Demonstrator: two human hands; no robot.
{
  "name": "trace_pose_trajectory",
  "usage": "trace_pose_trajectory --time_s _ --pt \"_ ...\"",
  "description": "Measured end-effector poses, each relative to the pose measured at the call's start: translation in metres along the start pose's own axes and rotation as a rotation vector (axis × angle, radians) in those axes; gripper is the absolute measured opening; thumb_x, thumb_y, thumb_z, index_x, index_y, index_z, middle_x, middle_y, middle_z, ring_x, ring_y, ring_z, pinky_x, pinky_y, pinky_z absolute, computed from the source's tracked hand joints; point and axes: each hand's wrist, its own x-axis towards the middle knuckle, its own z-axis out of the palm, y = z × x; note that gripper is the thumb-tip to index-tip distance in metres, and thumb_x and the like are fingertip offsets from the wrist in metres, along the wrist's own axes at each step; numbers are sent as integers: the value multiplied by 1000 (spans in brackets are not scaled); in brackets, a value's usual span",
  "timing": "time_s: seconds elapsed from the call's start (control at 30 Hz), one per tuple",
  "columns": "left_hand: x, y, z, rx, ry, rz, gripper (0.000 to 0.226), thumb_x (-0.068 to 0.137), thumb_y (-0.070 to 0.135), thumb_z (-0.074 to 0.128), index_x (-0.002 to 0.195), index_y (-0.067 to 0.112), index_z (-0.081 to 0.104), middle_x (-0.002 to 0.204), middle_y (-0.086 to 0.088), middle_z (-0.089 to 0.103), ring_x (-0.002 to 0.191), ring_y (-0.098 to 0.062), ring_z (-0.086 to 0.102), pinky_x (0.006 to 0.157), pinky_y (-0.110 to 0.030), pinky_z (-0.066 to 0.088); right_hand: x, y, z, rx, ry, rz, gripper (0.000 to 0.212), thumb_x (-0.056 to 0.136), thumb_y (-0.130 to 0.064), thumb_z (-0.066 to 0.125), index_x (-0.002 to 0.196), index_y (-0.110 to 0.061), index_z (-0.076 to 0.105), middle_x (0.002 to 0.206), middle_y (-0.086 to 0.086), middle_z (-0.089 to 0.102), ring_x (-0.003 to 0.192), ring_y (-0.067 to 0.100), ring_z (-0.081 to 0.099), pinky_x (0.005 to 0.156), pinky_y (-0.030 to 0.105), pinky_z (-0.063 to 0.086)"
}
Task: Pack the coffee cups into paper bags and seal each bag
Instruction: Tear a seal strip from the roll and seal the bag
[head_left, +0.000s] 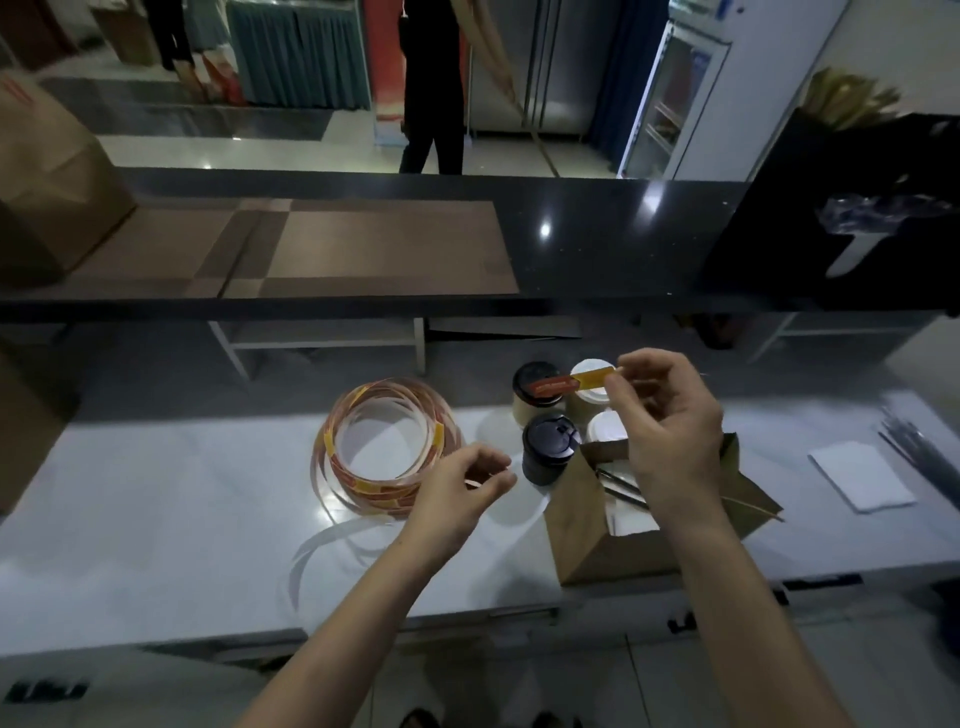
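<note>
My right hand (670, 415) pinches sticker (569, 383), left hand (462, 488) pinches thin strip (477, 483); I'd fold bag (587, 545) top shut, then press sticker flat across.

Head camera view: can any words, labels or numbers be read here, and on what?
None can be read.
Print on the red and yellow sticker strip pinched in the right hand: too blurred.
Print on the loose coil of red and yellow sticker tape: too small.
Red marks on the brown paper bag at far left: blurred.
Pale marks on the black tags along the counter's front edge: unreadable.
</note>
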Motion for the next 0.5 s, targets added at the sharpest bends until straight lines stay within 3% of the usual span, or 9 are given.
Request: trace_pose_trajectory --time_s 0.13,0.2,0.27,0.37,0.5 --pt "1 17 32 98 -211 36 71 78 49 87 139 42 50 141 21 51 127 4 48 106 -28 46 -1 1 -19 -13 -11 5 16 98 -15 73 108 -26 67 92 -7 70 80 14 69 67 19 56" --pt "2 23 47 182 -289 51 103 70 58 89 154 45 31 160 19 29 143 0 30 119 -28 33 0 5 -29 2 -30 -3 19 98 -14 72 111 -27 66 94 -10 70 83 14 71 69 22 58" --pt "1 27 57 262 -344 80 124 68 60 90 162 43 11 166 27 7 149 4 10 122 -24 18 2 10 -35 26 -86 -2 22 99 -14 71 114 -28 64 99 -11 69 88 15 71 71 29 61" --pt "-1 30 67 289 -385 89 135 70 57 90 163 41 -7 165 33 -7 145 11 -4 122 -23 11 8 22 -43 45 -200 -14 27 99 -12 70 120 -26 61 109 -14 69 92 20 72 72 42 63" --pt "-1 31 77 276 -357 71 135 74 49 91 163 38 -9 169 23 -4 155 0 0 129 -33 16 17 36 -54 -13 -361 -131 38 96 -4 72 128 -20 59 105 -13 70 98 16 72 77 28 60"
